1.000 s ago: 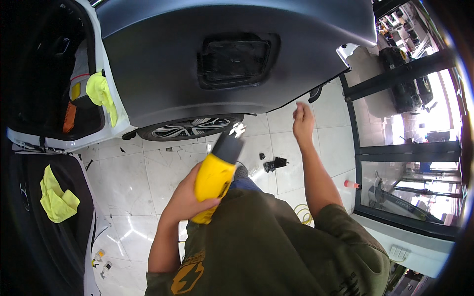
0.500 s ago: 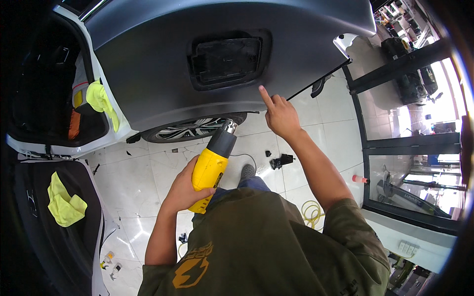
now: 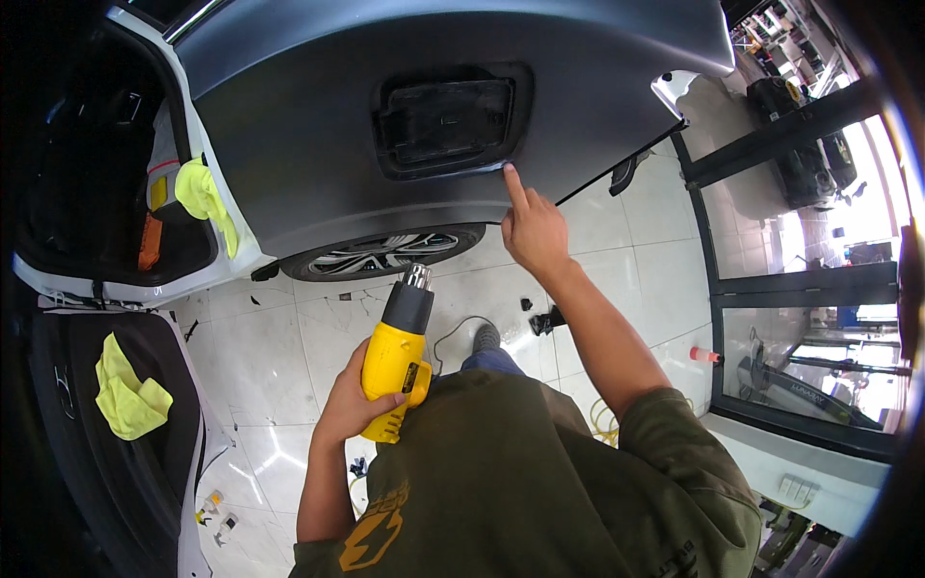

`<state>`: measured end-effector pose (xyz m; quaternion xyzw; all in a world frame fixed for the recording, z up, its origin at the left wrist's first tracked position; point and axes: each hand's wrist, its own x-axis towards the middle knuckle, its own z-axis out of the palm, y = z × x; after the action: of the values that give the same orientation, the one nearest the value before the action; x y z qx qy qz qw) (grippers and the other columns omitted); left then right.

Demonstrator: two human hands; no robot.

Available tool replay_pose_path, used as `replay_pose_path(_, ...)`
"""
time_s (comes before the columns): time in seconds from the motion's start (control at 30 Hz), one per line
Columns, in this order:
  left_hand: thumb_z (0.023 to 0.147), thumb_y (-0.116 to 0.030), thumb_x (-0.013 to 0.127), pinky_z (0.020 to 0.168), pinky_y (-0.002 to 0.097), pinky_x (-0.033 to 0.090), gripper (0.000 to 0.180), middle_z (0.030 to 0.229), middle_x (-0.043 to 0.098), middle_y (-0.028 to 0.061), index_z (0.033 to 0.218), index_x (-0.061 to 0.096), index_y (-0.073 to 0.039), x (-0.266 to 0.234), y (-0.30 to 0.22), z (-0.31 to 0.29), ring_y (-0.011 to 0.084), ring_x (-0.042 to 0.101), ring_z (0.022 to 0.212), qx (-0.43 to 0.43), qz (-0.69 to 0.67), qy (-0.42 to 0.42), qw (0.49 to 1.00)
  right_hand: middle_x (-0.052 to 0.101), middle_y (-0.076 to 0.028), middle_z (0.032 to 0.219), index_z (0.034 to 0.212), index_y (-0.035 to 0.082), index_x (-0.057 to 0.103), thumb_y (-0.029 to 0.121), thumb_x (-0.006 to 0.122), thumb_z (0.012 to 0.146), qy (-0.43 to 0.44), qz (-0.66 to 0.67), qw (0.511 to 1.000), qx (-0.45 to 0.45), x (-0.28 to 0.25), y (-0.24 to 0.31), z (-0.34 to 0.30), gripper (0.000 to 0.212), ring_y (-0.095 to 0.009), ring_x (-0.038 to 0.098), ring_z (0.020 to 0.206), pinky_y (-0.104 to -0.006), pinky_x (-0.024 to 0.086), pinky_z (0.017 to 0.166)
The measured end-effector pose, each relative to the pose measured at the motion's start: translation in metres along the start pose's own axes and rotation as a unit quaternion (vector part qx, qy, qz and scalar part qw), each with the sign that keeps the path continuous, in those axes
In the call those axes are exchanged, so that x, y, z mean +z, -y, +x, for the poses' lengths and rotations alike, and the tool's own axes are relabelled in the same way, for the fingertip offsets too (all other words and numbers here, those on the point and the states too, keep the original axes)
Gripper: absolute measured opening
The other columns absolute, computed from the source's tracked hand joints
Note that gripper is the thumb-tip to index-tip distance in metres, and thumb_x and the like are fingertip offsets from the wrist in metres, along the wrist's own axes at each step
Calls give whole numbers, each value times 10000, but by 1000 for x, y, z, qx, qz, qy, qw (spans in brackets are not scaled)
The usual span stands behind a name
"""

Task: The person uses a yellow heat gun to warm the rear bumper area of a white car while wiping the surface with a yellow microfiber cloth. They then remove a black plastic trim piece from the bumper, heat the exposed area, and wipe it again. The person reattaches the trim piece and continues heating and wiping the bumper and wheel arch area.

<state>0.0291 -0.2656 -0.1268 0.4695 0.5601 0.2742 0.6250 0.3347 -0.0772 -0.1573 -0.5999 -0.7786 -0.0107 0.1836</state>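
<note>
My left hand (image 3: 354, 396) is wrapped around the body of a yellow heat gun (image 3: 390, 371). Its dark front and metal nozzle point up toward the wheel, apart from the car. With the index finger stretched out and the other fingers curled, my right hand (image 3: 536, 229) holds nothing. That fingertip touches the dark matte grey body panel (image 3: 289, 154) at the lower right corner of a black rectangular recess (image 3: 443, 120). A bright line shows along the recess's lower edge beside the finger.
Below the panel sits a wheel (image 3: 385, 252). An open car door (image 3: 87, 376) at the left carries a yellow-green cloth (image 3: 130, 390); another cloth (image 3: 204, 197) hangs on the door frame. Spray bottles (image 3: 224, 527) and black scraps (image 3: 546, 321) lie on the tiled floor. Glass doors (image 3: 807, 289) stand at right.
The heat gun has come down and left, away from the panel. My right index fingertip has moved slightly up and left onto the recess's lower corner.
</note>
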Motion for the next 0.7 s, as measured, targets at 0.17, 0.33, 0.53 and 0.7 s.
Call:
replay_pose_path(0.17, 683, -78, 771, 992, 367, 444, 860, 1220, 596, 154, 1432, 352, -21, -3, 4, -12, 265, 592, 1119, -9, -1, -5, 1000, 592, -128, 904, 1506, 86, 244, 104, 603, 786, 12, 16, 1000, 3, 17, 13, -1, 805, -304, 613, 786, -422, 512, 724)
replay_pose_path(0.33, 675, -76, 776, 992, 364, 444, 872, 1208, 602, 155, 1432, 348, -15, -11, 12, -19, 261, 598, 1108, -9, -10, -26, 1000, 591, -134, 923, 1504, 67, 235, 117, 608, 785, 21, 84, 995, 52, 33, 43, -1, 811, -301, 615, 820, -410, 508, 767)
replay_pose_path(0.53, 671, -97, 786, 999, 367, 436, 885, 1227, 590, 151, 1435, 347, -11, -18, 9, -23, 254, 582, 1131, -4, -22, -27, 999, 602, -153, 901, 1404, 35, 420, 81, 594, 801, -23, 151, 988, -24, 31, 73, -18, 630, -330, 593, 806, -431, 466, 745)
replay_pose_path(0.7, 684, -155, 800, 1006, 362, 427, 886, 1250, 577, 141, 1436, 351, -17, -11, -8, -13, 243, 564, 1153, 52, -26, 6, 998, 611, -162, 833, 988, -4, 658, 99, 623, 848, -30, 182, 982, 37, 20, 5, -87, 177, -349, 591, 802, -434, 474, 758)
